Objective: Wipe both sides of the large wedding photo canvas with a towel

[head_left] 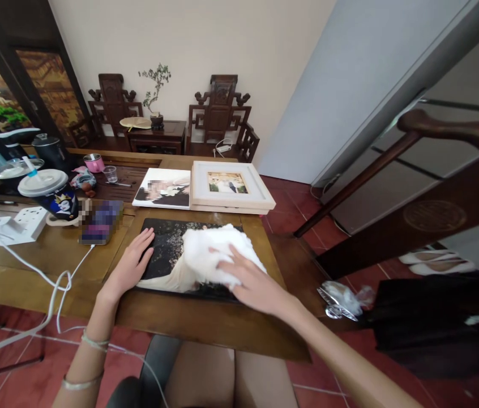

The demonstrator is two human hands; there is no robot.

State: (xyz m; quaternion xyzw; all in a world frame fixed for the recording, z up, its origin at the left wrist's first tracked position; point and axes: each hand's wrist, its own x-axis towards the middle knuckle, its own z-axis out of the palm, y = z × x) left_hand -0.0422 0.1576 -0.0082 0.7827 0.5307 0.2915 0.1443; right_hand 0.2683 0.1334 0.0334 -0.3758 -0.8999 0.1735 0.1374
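A dark photo panel (165,241) with a pale dress in its picture lies flat on the wooden table (188,317) in front of me. My left hand (131,263) rests at the panel's left edge, fingers stretched out and holding nothing. Over the right part of the panel my right hand (243,275) presses on a bunched white cloth (209,246), its fingers spread across the top and gripping it loosely. The cloth hides much of the picture, and its underside cannot be seen.
Behind the panel are a photo print (167,187) and a white-framed picture (233,184). To the left are a phone (101,224) on a charging cable, a lidded cup (55,195) and a power strip (22,224). A wooden chair (392,226) stands at right.
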